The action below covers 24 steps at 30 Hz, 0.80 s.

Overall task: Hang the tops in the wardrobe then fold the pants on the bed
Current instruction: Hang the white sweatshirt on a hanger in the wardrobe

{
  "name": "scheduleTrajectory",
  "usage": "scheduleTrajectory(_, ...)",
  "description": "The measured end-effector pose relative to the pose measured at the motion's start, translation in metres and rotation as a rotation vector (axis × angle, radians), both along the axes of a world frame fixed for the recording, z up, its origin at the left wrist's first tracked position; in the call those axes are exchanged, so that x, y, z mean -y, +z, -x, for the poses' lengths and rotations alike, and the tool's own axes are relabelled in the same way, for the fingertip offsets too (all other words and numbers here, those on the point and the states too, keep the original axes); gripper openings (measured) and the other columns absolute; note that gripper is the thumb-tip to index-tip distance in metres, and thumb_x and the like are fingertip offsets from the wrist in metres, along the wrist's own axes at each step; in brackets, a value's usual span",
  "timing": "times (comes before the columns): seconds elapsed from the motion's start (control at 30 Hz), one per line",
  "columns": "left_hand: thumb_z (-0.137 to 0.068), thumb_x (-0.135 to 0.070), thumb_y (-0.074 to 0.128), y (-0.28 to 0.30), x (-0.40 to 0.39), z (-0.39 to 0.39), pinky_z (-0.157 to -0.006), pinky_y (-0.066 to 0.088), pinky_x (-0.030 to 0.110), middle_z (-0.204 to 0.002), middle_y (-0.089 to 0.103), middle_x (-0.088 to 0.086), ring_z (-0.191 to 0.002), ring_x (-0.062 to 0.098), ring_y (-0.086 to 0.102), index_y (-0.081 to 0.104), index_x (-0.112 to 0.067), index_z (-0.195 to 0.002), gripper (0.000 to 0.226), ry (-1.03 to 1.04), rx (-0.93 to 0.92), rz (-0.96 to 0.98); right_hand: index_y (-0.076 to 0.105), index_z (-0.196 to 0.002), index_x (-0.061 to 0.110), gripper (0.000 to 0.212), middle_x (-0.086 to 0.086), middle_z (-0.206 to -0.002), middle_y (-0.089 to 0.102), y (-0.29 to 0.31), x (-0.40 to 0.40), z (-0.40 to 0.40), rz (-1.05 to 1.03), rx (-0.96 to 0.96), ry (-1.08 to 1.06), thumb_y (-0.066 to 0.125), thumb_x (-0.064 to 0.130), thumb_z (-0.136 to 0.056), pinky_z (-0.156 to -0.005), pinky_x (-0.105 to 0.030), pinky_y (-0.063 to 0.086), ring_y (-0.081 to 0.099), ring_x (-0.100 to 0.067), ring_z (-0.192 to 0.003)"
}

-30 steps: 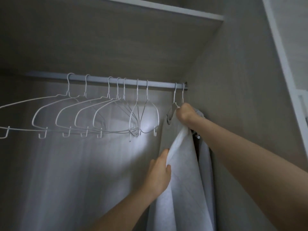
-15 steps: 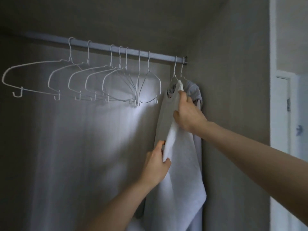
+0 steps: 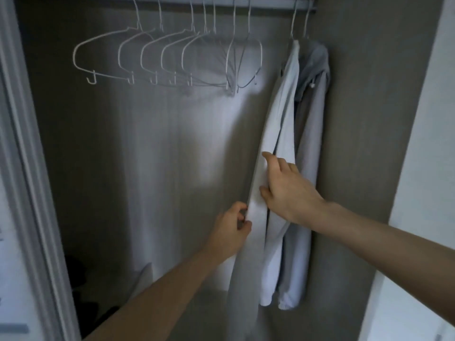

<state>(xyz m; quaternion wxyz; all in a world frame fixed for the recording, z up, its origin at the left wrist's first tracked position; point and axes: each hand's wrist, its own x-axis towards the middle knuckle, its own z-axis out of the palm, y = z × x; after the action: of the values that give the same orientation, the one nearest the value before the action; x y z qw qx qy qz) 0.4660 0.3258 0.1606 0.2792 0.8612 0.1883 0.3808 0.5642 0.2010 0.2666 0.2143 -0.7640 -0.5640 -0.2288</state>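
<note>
Wardrobe (image 3: 369, 143) seen open, rail (image 3: 270, 1) across the top edge. Two tops are hung at the rail's right end, hard against the side wall. The white top (image 3: 283, 114) is on the nearer hanger, the grey hooded top (image 3: 317, 99) just behind it and touching. Empty white wire hangers (image 3: 172, 52) are bunched on the rail, well up and to the left of both hands.

Step in hand, as judged: hanging stage, late; the white top is already on the rail and is being straightened, not lifted. No pants or bed are in view, so the folding part is judged not started.

Left hand (image 3: 229, 232): fingers curled, front edge of the white top pinched between thumb and fingertips, cloth running up from the pinch and down past the wrist. Right hand (image 3: 283, 190): fingers spread fairly wide and mostly straight, laid against the white top's fabric just above and right of the left hand's pinch; index finger raised highest, thumb lowest at the cloth edge. No closed grasp is shown there.

Next move, as judged: the fabric should be smoothed downward so it drapes flat, then both hands released. Care is called for so that the hanger is not dragged off the rail. The sleeve cuffs (image 3: 275, 301) hang low, below both hands.
</note>
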Motion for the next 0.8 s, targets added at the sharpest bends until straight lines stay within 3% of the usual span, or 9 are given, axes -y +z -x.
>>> scheduleTrajectory(0.1,-0.087,-0.025,0.060,-0.020,0.019,0.026,-0.062,0.051,0.014,-0.077,0.067,-0.020,-0.063,-0.003,0.063,0.055,-0.037,-0.095,0.015,-0.048,-0.002,0.200,0.010,-0.151,0.009,0.072,-0.012,-0.146,0.031,-0.035,0.011,0.007,0.032,-0.004,0.062,0.050,0.029,-0.094,-0.100,-0.044,0.039,0.030,-0.031,-0.133)
scheduleTrajectory(0.2,-0.078,-0.026,0.055,-0.037,0.044,0.052,-0.061,0.051,0.014,-0.078,0.066,-0.014,-0.062,-0.001,0.062,0.054,-0.043,-0.094,0.023,0.057,0.000,0.249,0.011,-0.151,0.008,0.071,-0.012,-0.146,0.032,-0.070,0.027,0.012,0.075,-0.022,0.158,0.049,0.031,-0.095,-0.105,-0.042,0.037,0.031,-0.030,-0.133)
scheduleTrajectory(0.3,-0.090,-0.012,0.057,-0.058,0.082,0.084,-0.051,0.043,0.011,-0.078,0.069,-0.007,-0.061,0.008,0.066,0.054,-0.046,-0.092,0.034,0.225,-0.002,0.274,0.014,-0.148,0.012,0.065,-0.010,-0.143,0.037,-0.108,0.048,0.022,0.112,-0.071,0.317,0.049,0.030,-0.095,-0.105,-0.041,0.039,0.037,-0.028,-0.129)
scheduleTrajectory(0.5,-0.095,-0.001,0.052,-0.141,0.201,0.170,-0.069,0.054,0.027,-0.080,0.065,0.011,-0.069,0.018,0.064,0.058,-0.020,-0.103,0.022,0.535,0.096,0.489,0.023,-0.146,0.014,0.059,-0.006,-0.136,0.046,-0.195,0.094,0.053,0.256,-0.194,0.625,0.050,0.026,-0.094,-0.098,-0.037,0.041,0.041,-0.025,-0.124)
scheduleTrajectory(0.6,-0.096,-0.001,0.049,-0.166,0.262,0.211,-0.063,0.052,0.024,-0.076,0.067,0.009,-0.060,0.012,0.063,0.058,-0.012,-0.109,0.020,0.712,0.074,0.515,0.028,-0.143,0.014,0.056,-0.005,-0.133,0.049,-0.219,0.117,0.088,0.321,-0.260,0.772,0.051,0.025,-0.094,-0.093,-0.034,0.041,0.046,-0.023,-0.118)
scheduleTrajectory(0.73,-0.097,-0.008,0.048,-0.180,0.337,0.253,-0.067,0.055,0.040,-0.074,0.069,0.002,-0.065,0.020,0.066,0.057,-0.027,-0.104,0.022,0.911,0.056,0.560,0.030,-0.144,0.011,0.055,-0.007,-0.131,0.051,-0.238,0.152,0.145,0.390,-0.223,1.006,0.052,0.026,-0.095,-0.094,-0.031,0.040,0.049,-0.024,-0.117)
scheduleTrajectory(0.8,-0.096,-0.012,0.046,-0.186,0.370,0.267,-0.067,0.055,0.038,-0.074,0.069,-0.001,-0.066,0.016,0.066,0.053,-0.038,-0.098,0.027,1.016,0.023,0.562,0.031,-0.143,0.010,0.054,-0.008,-0.131,0.052,-0.241,0.170,0.173,0.407,-0.211,1.095,0.051,0.026,-0.095,-0.095,-0.032,0.040,0.048,-0.025,-0.119)
